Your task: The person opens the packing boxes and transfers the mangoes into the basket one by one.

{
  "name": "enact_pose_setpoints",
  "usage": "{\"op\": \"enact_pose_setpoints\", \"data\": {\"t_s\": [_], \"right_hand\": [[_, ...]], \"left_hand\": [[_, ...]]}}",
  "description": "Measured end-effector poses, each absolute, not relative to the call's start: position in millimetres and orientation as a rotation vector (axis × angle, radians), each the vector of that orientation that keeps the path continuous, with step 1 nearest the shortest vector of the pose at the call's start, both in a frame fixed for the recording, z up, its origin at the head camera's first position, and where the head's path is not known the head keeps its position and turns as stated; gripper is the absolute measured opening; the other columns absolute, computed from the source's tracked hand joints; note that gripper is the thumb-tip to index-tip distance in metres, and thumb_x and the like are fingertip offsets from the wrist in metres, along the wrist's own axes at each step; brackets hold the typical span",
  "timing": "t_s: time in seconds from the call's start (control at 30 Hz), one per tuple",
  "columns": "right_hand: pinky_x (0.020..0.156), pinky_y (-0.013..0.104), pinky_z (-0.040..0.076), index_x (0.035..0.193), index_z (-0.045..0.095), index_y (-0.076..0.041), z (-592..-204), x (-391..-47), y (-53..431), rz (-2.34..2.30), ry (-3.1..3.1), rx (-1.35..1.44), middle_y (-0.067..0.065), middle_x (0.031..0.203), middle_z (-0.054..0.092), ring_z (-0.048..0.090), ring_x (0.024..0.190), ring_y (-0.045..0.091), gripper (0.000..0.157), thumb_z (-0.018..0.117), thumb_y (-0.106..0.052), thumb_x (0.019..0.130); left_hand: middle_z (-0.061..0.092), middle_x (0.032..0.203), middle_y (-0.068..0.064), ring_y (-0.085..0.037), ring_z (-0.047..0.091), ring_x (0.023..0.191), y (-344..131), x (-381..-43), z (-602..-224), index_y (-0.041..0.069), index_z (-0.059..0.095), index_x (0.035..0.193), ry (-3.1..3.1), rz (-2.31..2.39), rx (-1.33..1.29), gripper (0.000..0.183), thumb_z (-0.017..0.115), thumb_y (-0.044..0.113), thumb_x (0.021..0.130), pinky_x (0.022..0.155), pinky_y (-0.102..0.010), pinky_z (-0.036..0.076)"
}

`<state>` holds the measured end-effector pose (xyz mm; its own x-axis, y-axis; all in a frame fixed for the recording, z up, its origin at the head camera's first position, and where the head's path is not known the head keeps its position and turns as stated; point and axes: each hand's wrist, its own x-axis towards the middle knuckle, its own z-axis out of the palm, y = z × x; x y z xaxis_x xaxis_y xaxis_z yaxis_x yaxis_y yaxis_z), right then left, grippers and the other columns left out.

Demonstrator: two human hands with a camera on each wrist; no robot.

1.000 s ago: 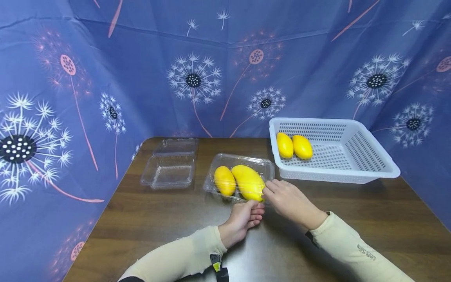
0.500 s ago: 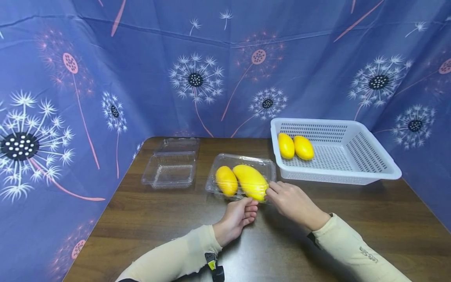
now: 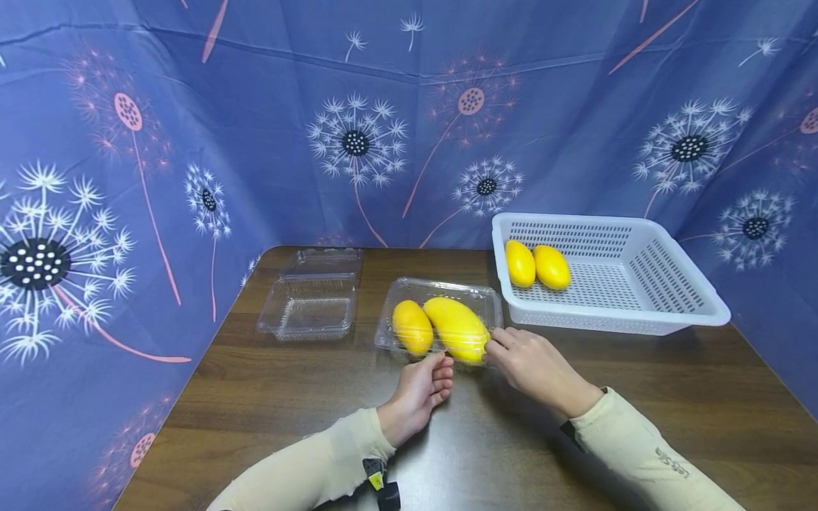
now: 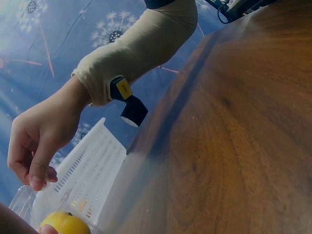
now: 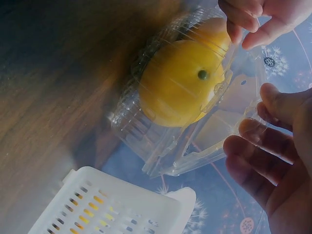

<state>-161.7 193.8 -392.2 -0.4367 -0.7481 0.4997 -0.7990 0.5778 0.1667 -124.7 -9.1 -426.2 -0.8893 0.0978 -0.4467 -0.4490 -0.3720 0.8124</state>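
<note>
A clear plastic clamshell container (image 3: pixel 487 298) sits mid-table with a smaller mango (image 3: pixel 412 328) and a larger mango (image 3: pixel 456 331) inside. Along its front rim, my left hand (image 3: pixel 415 397) pinches the edge between thumb and fingers. At the front right corner my right hand (image 3: pixel 537 367) pinches the lid's rim. From the right wrist view, the lid (image 5: pixel 209 131) stands a little apart from the base on this side, and the larger mango (image 5: pixel 170 87) shows its green stem spot. My right thumb and fingertips (image 5: pixel 251 129) are at the lid's edge.
Another clear clamshell (image 3: pixel 313 309), lid folded back, lies to the left on the wooden table (image 3: pixel 255 397). A white perforated basket (image 3: pixel 613 319) stands at the back right, holding two mangoes (image 3: pixel 551 267). Patterned blue cloth (image 3: pixel 268 142) hangs behind and at the sides.
My left hand has slid leftward along the container's front rim, away from my right hand. My right hand stays at the front right corner, almost unmoved.
</note>
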Motion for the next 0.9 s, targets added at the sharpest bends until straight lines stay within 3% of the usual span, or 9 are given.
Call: {"op": "enact_pose_setpoints", "data": {"t_s": [0.27,0.53,0.9], "right_hand": [[0.061,0.027,0.054,0.09,0.068,-0.009,-390.8,-162.3,194.9,0.217,-2.302,1.193,0.0,0.079,0.059,0.055,0.068,0.014,0.026,0.085,-0.013,0.07],[0.058,0.029,0.052,0.086,0.066,-0.009,-393.3,-165.4,198.2,0.251,-2.235,1.222,-0.001,0.078,0.056,0.053,0.066,0.014,0.019,0.079,-0.012,0.073],[0.057,0.027,0.05,0.085,0.065,-0.011,-395.5,-166.5,200.4,0.266,-2.241,1.23,-0.002,0.078,0.054,0.051,0.065,0.012,0.019,0.08,-0.012,0.073]], "left_hand": [[0.056,0.067,0.009,-0.005,0.05,0.057,-17.1,-128.9,-429.8,0.004,0.065,0.102,1.534,2.288,-0.507,0.03,0.05,0.029,0.1,0.058,-0.018,0.044],[0.056,0.068,0.009,-0.004,0.049,0.057,-28.0,-129.7,-428.7,0.003,0.064,0.103,1.558,2.287,-0.534,0.032,0.051,0.031,0.098,0.056,-0.017,0.042],[0.055,0.067,0.01,-0.004,0.048,0.057,-42.4,-130.7,-431.4,0.006,0.064,0.095,1.61,2.288,-0.561,0.031,0.051,0.034,0.098,0.056,-0.017,0.041]]}}
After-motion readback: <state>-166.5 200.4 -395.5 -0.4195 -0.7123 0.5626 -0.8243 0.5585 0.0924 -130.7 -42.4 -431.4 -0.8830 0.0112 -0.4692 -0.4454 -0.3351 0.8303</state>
